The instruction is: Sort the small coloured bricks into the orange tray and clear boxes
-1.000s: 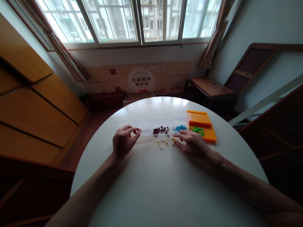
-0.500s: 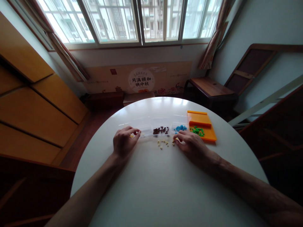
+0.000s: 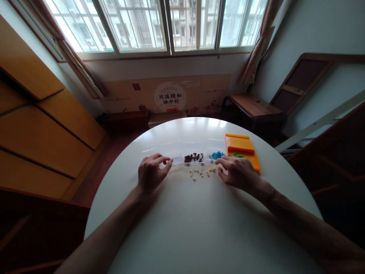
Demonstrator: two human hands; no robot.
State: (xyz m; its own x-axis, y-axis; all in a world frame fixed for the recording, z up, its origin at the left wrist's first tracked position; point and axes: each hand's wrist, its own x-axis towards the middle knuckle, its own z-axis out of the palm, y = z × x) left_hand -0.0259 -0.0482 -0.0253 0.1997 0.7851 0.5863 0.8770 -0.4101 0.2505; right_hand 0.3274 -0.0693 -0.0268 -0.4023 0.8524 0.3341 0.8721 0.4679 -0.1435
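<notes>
My left hand (image 3: 151, 173) rests on the white round table (image 3: 199, 228), fingers curled in a pinch beside the left compartment of a clear plastic box (image 3: 176, 156); what it pinches is too small to make out. My right hand (image 3: 238, 171) lies lower right of the blue pieces (image 3: 217, 154), fingers curled loosely, covering part of the green pieces (image 3: 236, 155) on the orange tray (image 3: 242, 146). Small yellow pieces (image 3: 201, 173) lie scattered on the table between both hands. Dark brown pieces (image 3: 194, 156) fill the middle compartment.
A wooden side table (image 3: 253, 106) and a folded frame (image 3: 308, 80) stand beyond the table at the right. Wooden cabinets (image 3: 37, 129) line the left wall. A printed cardboard panel (image 3: 171, 95) leans under the window.
My right hand has slid to the right, away from the yellow pieces and toward the orange tray. My left hand has stayed in place, fingers shifting slightly.
</notes>
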